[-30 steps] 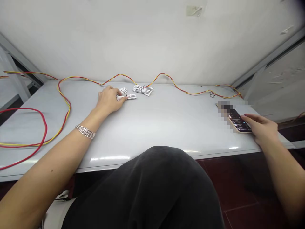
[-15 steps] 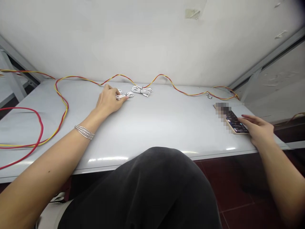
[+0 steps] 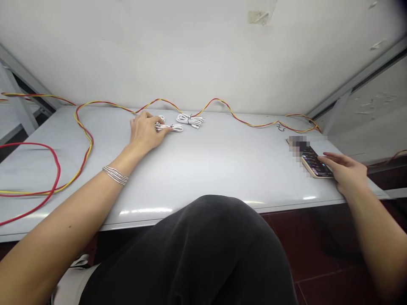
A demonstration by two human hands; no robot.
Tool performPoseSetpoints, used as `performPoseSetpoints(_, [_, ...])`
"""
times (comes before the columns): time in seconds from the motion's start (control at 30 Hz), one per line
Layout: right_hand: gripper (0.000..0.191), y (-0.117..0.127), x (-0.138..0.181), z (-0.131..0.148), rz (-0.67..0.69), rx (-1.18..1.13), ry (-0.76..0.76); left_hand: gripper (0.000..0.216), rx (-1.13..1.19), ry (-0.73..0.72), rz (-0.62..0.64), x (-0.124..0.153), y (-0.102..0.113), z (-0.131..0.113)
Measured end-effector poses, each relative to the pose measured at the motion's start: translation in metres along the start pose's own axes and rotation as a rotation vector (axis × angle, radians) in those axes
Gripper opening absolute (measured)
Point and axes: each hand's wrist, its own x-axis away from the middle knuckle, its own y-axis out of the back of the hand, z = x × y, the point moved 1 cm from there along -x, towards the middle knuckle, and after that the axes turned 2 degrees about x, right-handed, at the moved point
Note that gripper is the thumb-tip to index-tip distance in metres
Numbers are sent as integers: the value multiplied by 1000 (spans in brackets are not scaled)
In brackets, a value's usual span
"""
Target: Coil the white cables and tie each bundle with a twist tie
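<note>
My left hand, palm down on the grey shelf, has its thumb and fingers closed on a white charging cable coiled and bound with a dark tie. Part of that coil is hidden under the fingers, and a loop of white cable shows just behind it. A second tied white cable lies just to the right, apart from the hand. At the right end, my right hand grips the near edge of a smartphone in a beige case. Its screen is lit and faces up; the far part is blurred out.
A twisted red and yellow wire runs along the back of the shelf against the white wall. It loops forward at the left, beside a thick red cable. My dark-clothed knee rises at the front edge. Metal frame posts stand at both ends.
The tied cable in my left hand has shifted slightly to the right. My right hand stays on the phone, whose screen content looks a little different. The whole view has moved very slightly.
</note>
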Motion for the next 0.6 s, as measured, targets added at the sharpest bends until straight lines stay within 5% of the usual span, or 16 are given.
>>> performPoseSetpoints(0.23, [46,3,1,1,86,-82,24,31,-15,-13,35,0,2,-3])
performPoseSetpoints(0.6, [42,-2,5,9,-72,173,-104,30,13,-52,69,-4,-2,2])
